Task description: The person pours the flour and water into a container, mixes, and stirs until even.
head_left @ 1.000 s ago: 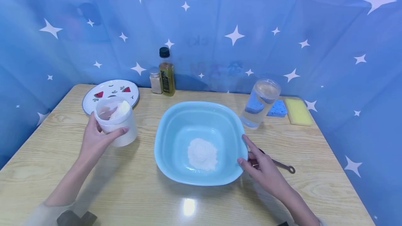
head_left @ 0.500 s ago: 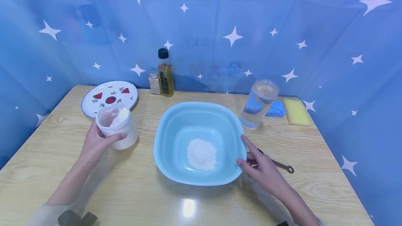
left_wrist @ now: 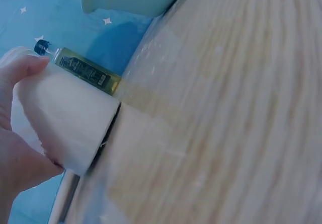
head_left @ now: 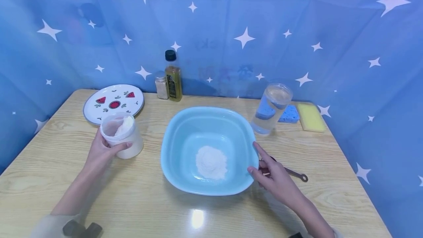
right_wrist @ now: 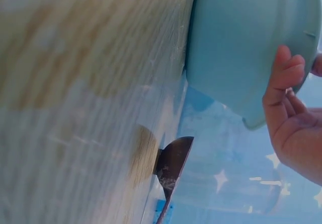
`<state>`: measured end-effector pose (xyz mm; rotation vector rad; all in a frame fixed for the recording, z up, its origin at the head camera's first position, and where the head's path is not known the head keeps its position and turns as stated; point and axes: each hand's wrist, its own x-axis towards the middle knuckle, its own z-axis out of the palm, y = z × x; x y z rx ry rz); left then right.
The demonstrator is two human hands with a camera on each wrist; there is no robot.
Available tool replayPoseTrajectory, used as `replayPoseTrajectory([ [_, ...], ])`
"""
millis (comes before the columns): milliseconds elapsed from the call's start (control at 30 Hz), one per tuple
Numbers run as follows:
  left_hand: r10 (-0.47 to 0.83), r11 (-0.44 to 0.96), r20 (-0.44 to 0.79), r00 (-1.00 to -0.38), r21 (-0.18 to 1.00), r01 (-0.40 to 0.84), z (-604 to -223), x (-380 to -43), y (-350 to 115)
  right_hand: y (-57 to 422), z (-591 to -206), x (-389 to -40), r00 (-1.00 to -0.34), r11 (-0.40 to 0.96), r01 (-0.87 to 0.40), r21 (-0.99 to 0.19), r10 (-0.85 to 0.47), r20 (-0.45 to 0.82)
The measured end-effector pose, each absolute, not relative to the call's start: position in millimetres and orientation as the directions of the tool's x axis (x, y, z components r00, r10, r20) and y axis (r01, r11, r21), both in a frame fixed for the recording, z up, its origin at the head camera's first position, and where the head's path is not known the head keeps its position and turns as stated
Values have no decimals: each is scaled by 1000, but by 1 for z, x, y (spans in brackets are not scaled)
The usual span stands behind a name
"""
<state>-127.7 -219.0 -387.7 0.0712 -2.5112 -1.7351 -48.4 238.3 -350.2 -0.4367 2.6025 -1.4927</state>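
Observation:
My left hand grips a translucent white plastic tub, thumb on the near side. White powder clings inside it. In the left wrist view the tub has its base at or very near the tabletop; whether it touches I cannot tell. A light-blue basin stands mid-table with a heap of white powder on its bottom. The basin's right rim is held by my right hand, thumb over the edge and fingers under it. Partly hidden behind that hand lies a dark scoop, its handle pointing right.
Behind the tub is a plate with watermelon prints. An oil bottle and a small shaker jar stand against the starry backdrop. Right of the basin are a clear container of water, a blue sponge and a yellow sponge.
The tub has come down a little toward the table in my left hand, uncovering more of the plate. My right hand keeps its hold on the basin.

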Motion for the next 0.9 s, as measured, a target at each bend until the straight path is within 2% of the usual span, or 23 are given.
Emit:
replayPoseTrajectory([
  [267,-64,344,60,-996,938,34,-390,-127,-224,237,-350,-49,-952,462,-179,-869,-305,34],
  [367,-82,322,33,-996,947,5,-389,-120,-225,237,-350,-49,-952,463,-174,-869,-304,29],
  [433,-145,289,25,-989,957,-18,-385,-112,-224,237,-350,-49,-953,467,-168,-868,-301,23],
  [500,-262,219,36,-964,975,-23,-377,-102,-222,236,-350,-49,-954,471,-160,-867,-299,14],
  [600,-423,114,181,-888,983,146,-362,-89,-215,236,-350,-49,-956,477,-152,-866,-294,6],
  [667,-470,55,302,-829,948,314,-352,-81,-209,237,-350,-49,-956,476,-151,-866,-293,6],
  [800,-453,-88,506,-734,794,602,-337,-69,-189,237,-350,-49,-957,475,-154,-866,-291,11],
  [900,-399,-192,598,-695,687,701,-333,-62,-168,238,-350,-49,-956,478,-157,-864,-293,12],
])
